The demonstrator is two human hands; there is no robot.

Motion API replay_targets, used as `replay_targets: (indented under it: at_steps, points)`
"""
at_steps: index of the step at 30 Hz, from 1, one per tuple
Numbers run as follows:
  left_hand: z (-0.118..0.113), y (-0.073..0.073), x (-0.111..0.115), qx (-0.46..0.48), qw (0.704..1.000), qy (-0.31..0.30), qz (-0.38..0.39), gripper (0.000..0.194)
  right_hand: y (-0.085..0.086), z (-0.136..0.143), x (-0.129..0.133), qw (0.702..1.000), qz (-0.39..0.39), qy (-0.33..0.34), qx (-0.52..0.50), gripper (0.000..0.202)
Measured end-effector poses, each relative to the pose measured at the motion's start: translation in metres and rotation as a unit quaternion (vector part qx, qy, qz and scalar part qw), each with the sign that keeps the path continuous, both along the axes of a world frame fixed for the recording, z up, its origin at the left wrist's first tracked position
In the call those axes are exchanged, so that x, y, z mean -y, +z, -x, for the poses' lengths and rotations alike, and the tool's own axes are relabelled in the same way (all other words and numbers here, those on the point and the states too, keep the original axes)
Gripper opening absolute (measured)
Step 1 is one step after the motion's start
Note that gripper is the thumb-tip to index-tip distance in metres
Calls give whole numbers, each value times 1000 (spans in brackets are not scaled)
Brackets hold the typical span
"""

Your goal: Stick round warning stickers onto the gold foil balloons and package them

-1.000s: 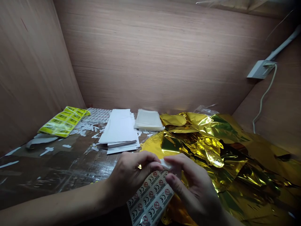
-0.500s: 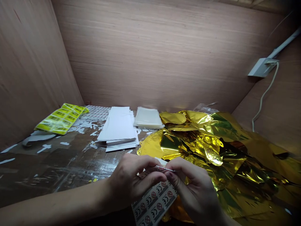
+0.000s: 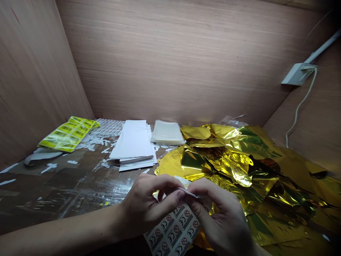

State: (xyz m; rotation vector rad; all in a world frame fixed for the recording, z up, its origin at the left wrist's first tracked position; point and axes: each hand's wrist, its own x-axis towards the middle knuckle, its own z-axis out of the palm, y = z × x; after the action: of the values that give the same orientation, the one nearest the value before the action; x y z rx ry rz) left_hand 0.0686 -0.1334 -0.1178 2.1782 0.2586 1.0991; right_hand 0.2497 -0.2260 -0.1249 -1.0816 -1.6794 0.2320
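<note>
A sheet of CE-mark stickers [image 3: 173, 231], printed in rows with red prohibition signs, hangs below my two hands at the bottom centre. My left hand [image 3: 151, 202] pinches its upper edge between thumb and fingers. Close beside it, my right hand [image 3: 221, 213] pinches the same edge, which shows as a thin folded white strip between the fingertips. The fingertips of both hands nearly meet. Just behind them lies a heap of shiny gold foil balloons [image 3: 229, 156], flat and crumpled.
Yellow barcode label sheets [image 3: 68, 133] lie at the left, near another sticker sheet [image 3: 110, 127] and white paper scraps [image 3: 90, 144]. A stack of white cards [image 3: 131, 140] and a stack of clear bags [image 3: 167, 132] stand at the back. A socket box [image 3: 298, 74] with a cable is on the right wall.
The sticker sheet has shifted slightly left and its upper edge has tilted between my fingers. My left thumb has drawn back a little to the left. Both hands keep their pinch.
</note>
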Motion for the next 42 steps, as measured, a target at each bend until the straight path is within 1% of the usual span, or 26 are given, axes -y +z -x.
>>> replay_targets:
  at_steps: [5,13,21,26,30,36,42]
  points:
    - [1,-1,2,5,1000,-5,3,11,-1,-1,1,1000,7,-1,-3,9]
    - [0,3,3,11,1000,-6,6,11,-3,-1,1,1000,20,1,-14,10]
    - [1,1,2,-11,998,-10,63,14,-2,0,2,1000,22,6,-21,10]
    - [1,0,1,-28,994,-13,102,17,-3,-1,3,998,50,10,-25,6]
    - [1,-2,-2,-35,994,-11,104,20,-4,-1,3,998,56,10,-20,7]
    - [2,2,2,-53,994,-21,89,18,-3,-1,3,997,77,5,-21,4]
    - [4,1,3,-51,990,-36,123,18,-2,0,4,994,100,3,-37,3]
